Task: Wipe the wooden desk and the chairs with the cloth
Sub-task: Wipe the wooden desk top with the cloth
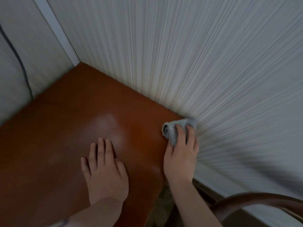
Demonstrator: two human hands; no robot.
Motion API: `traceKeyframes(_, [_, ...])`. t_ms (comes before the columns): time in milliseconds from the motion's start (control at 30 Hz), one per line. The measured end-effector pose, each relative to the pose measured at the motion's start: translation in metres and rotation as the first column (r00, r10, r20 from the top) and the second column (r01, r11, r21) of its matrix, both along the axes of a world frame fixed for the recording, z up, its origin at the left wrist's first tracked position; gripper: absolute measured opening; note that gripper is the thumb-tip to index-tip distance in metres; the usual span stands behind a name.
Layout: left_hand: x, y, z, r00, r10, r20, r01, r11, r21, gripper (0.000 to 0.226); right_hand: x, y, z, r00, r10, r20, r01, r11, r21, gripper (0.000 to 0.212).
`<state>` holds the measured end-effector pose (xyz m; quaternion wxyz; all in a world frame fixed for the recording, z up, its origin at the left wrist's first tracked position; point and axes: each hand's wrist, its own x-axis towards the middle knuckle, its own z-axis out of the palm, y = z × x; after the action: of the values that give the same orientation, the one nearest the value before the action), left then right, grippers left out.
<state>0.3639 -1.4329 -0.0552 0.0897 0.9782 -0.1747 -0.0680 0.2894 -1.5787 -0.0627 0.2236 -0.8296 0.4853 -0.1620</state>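
The reddish-brown wooden desk (68, 128) fills the lower left of the view and is pushed into a wall corner. A crumpled grey cloth (172, 130) lies at the desk's far right corner, touching the wall. My right hand (182, 154) presses on the cloth with its fingers curled over it. My left hand (105, 169) lies flat on the desk top, palm down, fingers together, holding nothing. A curved dark wooden chair back (262, 199) shows at the lower right.
A ribbed whitish wall (213, 63) runs along the desk's right edge. A paler wall (24, 54) with a dark cable (18, 56) stands at the left. Patterned floor (164, 202) shows between desk and chair.
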Motion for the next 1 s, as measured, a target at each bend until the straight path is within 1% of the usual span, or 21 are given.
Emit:
traceKeyframes(67, [0.001, 0.001, -0.003, 1.0, 0.004, 0.009, -0.004, 1.0, -0.015, 0.066, -0.005, 0.032, 0.001, 0.998, -0.067, -0.007, 0.067, 0.998, 0.013, 0.052])
traceKeyframes(133, [0.002, 0.002, -0.006, 1.0, 0.001, 0.021, 0.0, 0.999, -0.045, 0.062, -0.004, 0.055, 0.005, 0.999, 0.023, -0.032, -0.026, 0.993, -0.112, 0.052])
traceKeyframes(167, [0.002, 0.003, -0.007, 1.0, -0.009, 0.024, 0.011, 0.999, -0.051, 0.062, 0.0, 0.061, 0.007, 0.986, 0.153, -0.066, -0.162, 0.973, -0.163, 0.053])
traceKeyframes(200, [0.003, 0.003, -0.007, 0.999, -0.02, 0.031, 0.022, 0.999, -0.048, 0.063, 0.007, 0.064, 0.01, 0.934, 0.339, -0.113, -0.355, 0.916, -0.186, 0.051])
traceKeyframes(233, [0.003, 0.004, -0.008, 0.999, -0.022, 0.037, 0.024, 0.999, -0.035, 0.063, 0.016, 0.061, 0.01, 0.844, 0.511, -0.162, -0.535, 0.822, -0.196, 0.05])
traceKeyframes(267, [0.003, 0.003, -0.007, 0.999, -0.013, 0.03, 0.014, 1.0, -0.022, 0.064, 0.026, 0.051, 0.008, 0.76, 0.618, -0.2, -0.649, 0.734, -0.199, 0.051])
traceKeyframes(300, [0.002, 0.002, -0.006, 1.0, -0.001, 0.01, 0.001, 1.0, -0.014, 0.064, 0.035, 0.035, 0.004, 0.717, 0.659, -0.226, -0.697, 0.687, -0.208, 0.054])
traceKeyframes(333, [0.002, 0.001, -0.004, 1.0, 0.006, -0.004, -0.006, 1.0, -0.008, 0.063, 0.042, 0.016, 0.001, 0.734, 0.634, -0.245, -0.679, 0.702, -0.215, 0.057])
traceKeyframes(433, [0.001, 0.0, -0.005, 1.0, 0.005, -0.005, -0.005, 1.0, 0.018, 0.06, 0.032, -0.017, -0.003, 0.915, 0.336, -0.222, -0.382, 0.898, -0.216, 0.058])
traceKeyframes(500, [0.003, 0.0, -0.006, 1.0, 0.002, 0.031, -0.001, 1.0, -0.016, 0.062, 0.014, 0.008, -0.004, 0.943, 0.248, -0.221, -0.295, 0.931, -0.214, 0.059])
traceKeyframes(533, [0.004, 0.001, -0.009, 0.999, -0.006, 0.054, 0.009, 0.999, -0.047, 0.062, 0.007, 0.03, -0.003, 0.922, 0.299, -0.244, -0.353, 0.91, -0.216, 0.06])
traceKeyframes(600, [0.005, 0.002, -0.013, 0.998, -0.024, 0.06, 0.027, 0.998, -0.056, 0.064, 0.001, 0.066, -0.004, 0.819, 0.499, -0.284, -0.563, 0.794, -0.228, 0.061])
traceKeyframes(700, [0.007, 0.007, -0.015, 0.999, -0.018, 0.05, 0.02, 0.999, -0.034, 0.065, 0.024, 0.043, -0.003, 0.594, 0.712, -0.374, -0.802, 0.561, -0.204, 0.058])
traceKeyframes(733, [0.007, 0.007, -0.012, 0.999, -0.016, 0.04, 0.018, 0.999, -0.051, 0.065, 0.029, 0.025, -0.002, 0.557, 0.726, -0.403, -0.826, 0.535, -0.177, 0.057])
traceKeyframes(767, [0.005, 0.005, -0.009, 1.0, -0.015, 0.01, 0.016, 0.995, -0.096, 0.064, 0.03, 0.006, -0.004, 0.59, 0.697, -0.406, -0.799, 0.575, -0.175, 0.057])
traceKeyframes(800, [0.003, 0.009, -0.002, 1.0, 0.003, -0.017, -0.006, 0.984, -0.179, 0.063, 0.03, -0.002, -0.003, 0.681, 0.614, -0.4, -0.718, 0.668, -0.195, 0.057])
traceKeyframes(867, [-0.004, 0.013, 0.008, 0.997, 0.016, -0.07, -0.043, 0.914, -0.404, 0.058, 0.013, 0.008, -0.006, 0.866, 0.333, -0.373, -0.433, 0.873, -0.225, 0.057])
traceKeyframes(900, [-0.007, 0.022, 0.014, 0.995, 0.025, -0.093, -0.069, 0.858, -0.509, 0.057, 0.006, 0.03, -0.005, 0.907, 0.24, -0.347, -0.329, 0.917, -0.227, 0.058])
traceKeyframes(933, [-0.008, 0.035, 0.019, 0.994, 0.04, -0.097, -0.09, 0.802, -0.59, 0.055, 0.0, 0.057, -0.004, 0.914, 0.241, -0.327, -0.324, 0.918, -0.23, 0.059])
traceKeyframes(967, [-0.008, 0.055, 0.021, 0.994, 0.081, -0.069, -0.106, 0.762, -0.639, 0.054, -0.004, 0.087, -0.001, 0.887, 0.338, -0.314, -0.415, 0.883, -0.221, 0.061])
traceKeyframes(1000, [-0.009, 0.079, 0.021, 0.99, 0.136, -0.022, -0.117, 0.75, -0.651, 0.054, -0.004, 0.114, 0.001, 0.808, 0.504, -0.303, -0.574, 0.79, -0.216, 0.064])
